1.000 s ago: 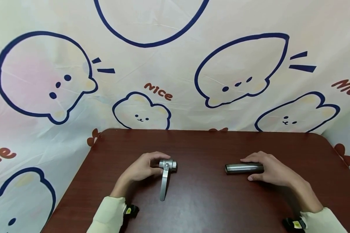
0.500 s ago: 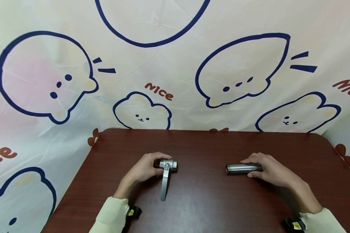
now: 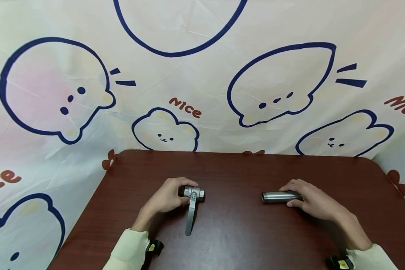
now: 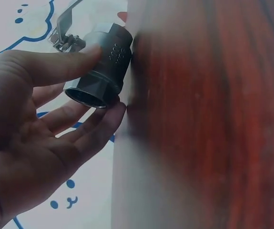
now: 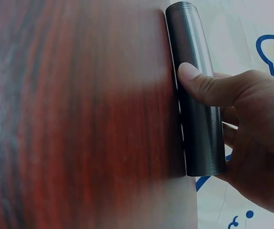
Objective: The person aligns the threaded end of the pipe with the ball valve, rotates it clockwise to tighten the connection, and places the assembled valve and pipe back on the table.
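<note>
A metal ball valve (image 3: 196, 192) sits on the brown table, its long flat lever handle (image 3: 190, 219) pointing toward the near edge. My left hand (image 3: 168, 197) grips the valve's left end, thumb on the near side and fingers on the far side. In the left wrist view an open hexagonal end of the valve (image 4: 113, 62) faces the palm. To the right, a short steel pipe (image 3: 276, 197) lies sideways, its right end inside my right hand (image 3: 314, 198). The right wrist view shows the thumb across the pipe (image 5: 201, 138), fingers mostly hidden behind it, and threads on its far end.
Bare wooden tabletop (image 3: 233, 221) separates the valve from the pipe. Behind the table hangs a pale cloth (image 3: 209, 82) printed with cartoon animals. Black wrist devices (image 3: 155, 247) are on both wrists, below light sleeves (image 3: 128, 247).
Both hands have drawn in slightly: the right thumb has come against the pipe, and the left hand has shifted a little toward the valve. The valve and pipe stay about where they were.
</note>
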`<state>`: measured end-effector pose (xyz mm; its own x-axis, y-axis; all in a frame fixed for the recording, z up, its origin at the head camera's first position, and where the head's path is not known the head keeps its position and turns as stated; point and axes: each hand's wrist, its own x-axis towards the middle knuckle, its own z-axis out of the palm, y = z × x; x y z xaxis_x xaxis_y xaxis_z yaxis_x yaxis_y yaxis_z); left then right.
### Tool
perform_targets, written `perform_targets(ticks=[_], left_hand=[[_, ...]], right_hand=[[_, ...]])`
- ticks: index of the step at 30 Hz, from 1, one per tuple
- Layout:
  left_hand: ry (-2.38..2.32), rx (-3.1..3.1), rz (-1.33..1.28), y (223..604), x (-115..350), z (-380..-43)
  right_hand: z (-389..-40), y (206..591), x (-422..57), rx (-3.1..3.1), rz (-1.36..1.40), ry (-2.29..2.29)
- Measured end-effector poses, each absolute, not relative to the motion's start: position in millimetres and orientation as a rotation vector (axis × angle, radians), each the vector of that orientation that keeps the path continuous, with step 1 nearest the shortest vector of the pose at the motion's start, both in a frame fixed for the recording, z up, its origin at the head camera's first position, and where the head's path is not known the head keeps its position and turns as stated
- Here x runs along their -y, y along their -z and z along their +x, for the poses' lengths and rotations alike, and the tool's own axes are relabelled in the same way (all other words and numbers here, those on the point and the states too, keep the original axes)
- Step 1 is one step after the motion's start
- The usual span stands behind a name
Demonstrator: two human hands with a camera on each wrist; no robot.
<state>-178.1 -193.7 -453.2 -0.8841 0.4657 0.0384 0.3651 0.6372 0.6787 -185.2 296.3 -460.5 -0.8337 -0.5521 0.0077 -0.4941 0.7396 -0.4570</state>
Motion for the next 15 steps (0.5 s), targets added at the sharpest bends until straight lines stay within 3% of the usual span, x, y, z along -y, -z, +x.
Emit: perform_targets(ticks=[15], left_hand=[[-1.081, -2.757, 0.668, 448.1, 194.3, -174.8]], right_hand=[[-182.0, 457.5, -294.8, -2.849, -0.832, 0.775]])
